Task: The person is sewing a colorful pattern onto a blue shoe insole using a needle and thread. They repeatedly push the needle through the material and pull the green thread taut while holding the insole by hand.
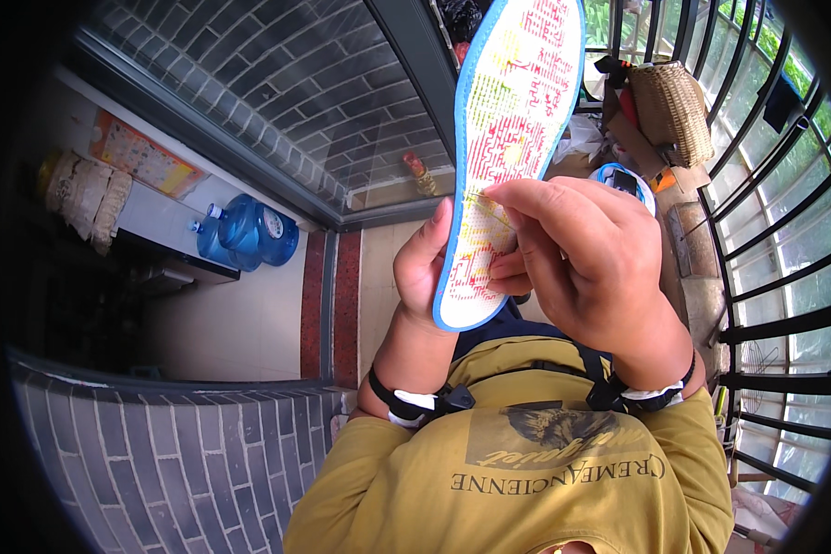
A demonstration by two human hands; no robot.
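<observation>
An embroidered shoe insole [516, 90] with blue edging is held up lengthwise, its heel end towards my body. Red, yellow and green stitches cover much of its white, grid-patterned face. My left hand [426, 260] grips it from the left, thumb at the edge; its other fingers are mostly hidden behind. Over the lower half, my right hand [582, 242] pinches a thin sewing needle [476, 195] between thumb and index finger. A fine yellowish thread runs below the pinch. Fingertips beneath the right hand touch the insole near the heel; whose hand they belong to is hard to see.
On the left, a glass door in a dark frame [415, 62] and blue water bottles [256, 228] stand near a doorway. Dark metal bars [782, 332] line the right side. A wicker basket [668, 111] and a blue-and-white round object [623, 181] lie beyond my right hand.
</observation>
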